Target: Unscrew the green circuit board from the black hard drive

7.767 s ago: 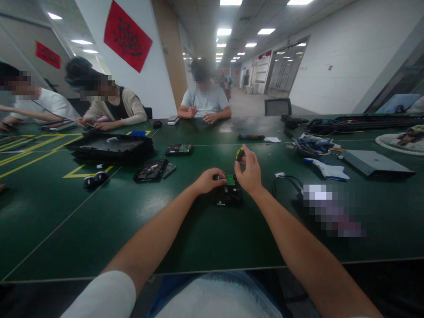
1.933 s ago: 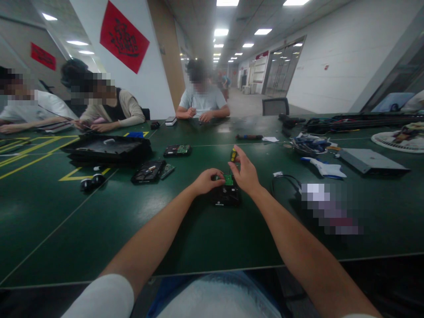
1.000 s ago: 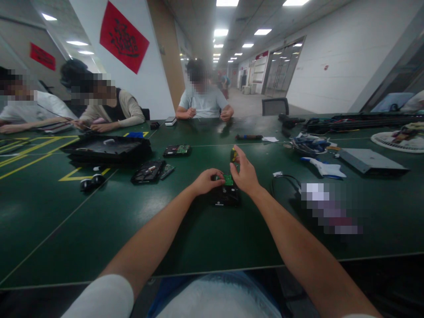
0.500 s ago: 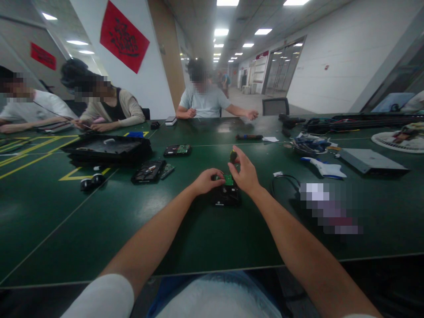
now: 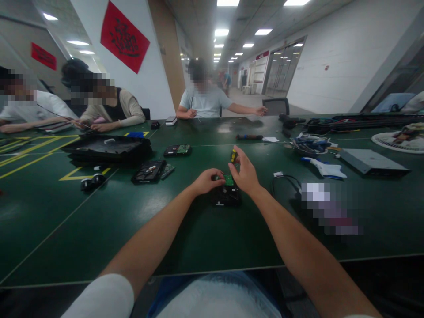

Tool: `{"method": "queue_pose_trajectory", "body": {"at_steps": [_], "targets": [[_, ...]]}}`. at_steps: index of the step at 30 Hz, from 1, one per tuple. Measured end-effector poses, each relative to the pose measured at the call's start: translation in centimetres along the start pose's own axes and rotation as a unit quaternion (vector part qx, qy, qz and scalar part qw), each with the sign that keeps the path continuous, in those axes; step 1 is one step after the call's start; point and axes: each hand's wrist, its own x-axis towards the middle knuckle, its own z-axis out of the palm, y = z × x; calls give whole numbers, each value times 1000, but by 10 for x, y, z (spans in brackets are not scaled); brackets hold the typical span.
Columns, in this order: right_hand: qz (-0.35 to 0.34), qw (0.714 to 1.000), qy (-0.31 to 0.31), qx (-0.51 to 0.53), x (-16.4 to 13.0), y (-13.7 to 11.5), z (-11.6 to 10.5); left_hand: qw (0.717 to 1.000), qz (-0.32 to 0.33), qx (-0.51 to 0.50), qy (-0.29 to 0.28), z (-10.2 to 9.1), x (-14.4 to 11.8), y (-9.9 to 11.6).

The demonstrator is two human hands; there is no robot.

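A black hard drive (image 5: pixel 226 195) with a small green circuit board (image 5: pixel 228 179) on top lies on the green table (image 5: pixel 99 221) in front of me. My left hand (image 5: pixel 207 180) rests on the drive's far left corner, fingers curled against it. My right hand (image 5: pixel 244 171) holds a small screwdriver with a yellow and black handle (image 5: pixel 233 156) upright over the green board; its tip is hidden behind my fingers.
Two more hard drives (image 5: pixel 179 150) (image 5: pixel 149 171) and a black tray (image 5: pixel 107 148) lie to the left. A black cable (image 5: pixel 286 181), a white and blue tool (image 5: pixel 326 168) and a grey box (image 5: pixel 371 161) sit to the right. Three persons sit across the table.
My hands stay on the drive; the screwdriver handle has turned a little between my right fingers. The person opposite has stretched an arm out to the right.
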Motion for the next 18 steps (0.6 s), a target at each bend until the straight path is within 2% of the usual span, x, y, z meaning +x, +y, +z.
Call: {"method": "queue_pose_trajectory", "body": {"at_steps": [18], "targets": [[8, 1000, -3, -8, -1, -2, 0, 1000, -1, -4, 1, 0, 0, 0]]}}
